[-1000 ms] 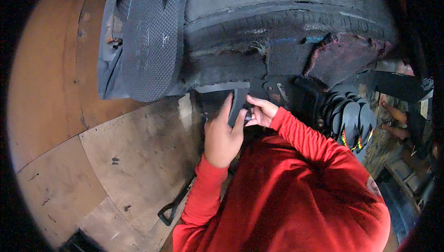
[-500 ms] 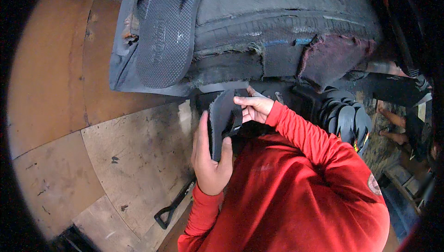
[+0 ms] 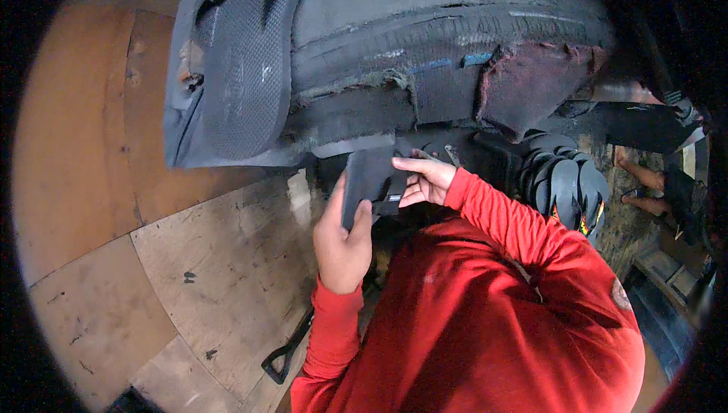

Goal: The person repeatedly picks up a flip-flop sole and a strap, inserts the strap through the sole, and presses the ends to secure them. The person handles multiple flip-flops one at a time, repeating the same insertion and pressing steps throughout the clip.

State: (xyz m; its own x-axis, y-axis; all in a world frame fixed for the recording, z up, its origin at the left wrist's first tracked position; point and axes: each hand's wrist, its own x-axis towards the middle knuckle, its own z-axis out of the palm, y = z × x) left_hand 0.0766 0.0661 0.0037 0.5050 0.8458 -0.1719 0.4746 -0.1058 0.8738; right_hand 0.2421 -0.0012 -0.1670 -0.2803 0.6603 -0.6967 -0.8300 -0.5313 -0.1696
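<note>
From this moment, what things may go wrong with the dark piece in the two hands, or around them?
The dark flat piece is held by both the left hand and the right hand; it might slip if one grip loosens. The right red sleeve appears close to the pile of dark flip-flops, so a swing of that arm could disturb them. The frayed fabric beyond the hands might snag the piece if it is raised.

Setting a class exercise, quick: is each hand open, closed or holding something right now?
Left hand: closed, holding the dark flat piece by its left side.
Right hand: closed, holding that piece by its right side.
</note>
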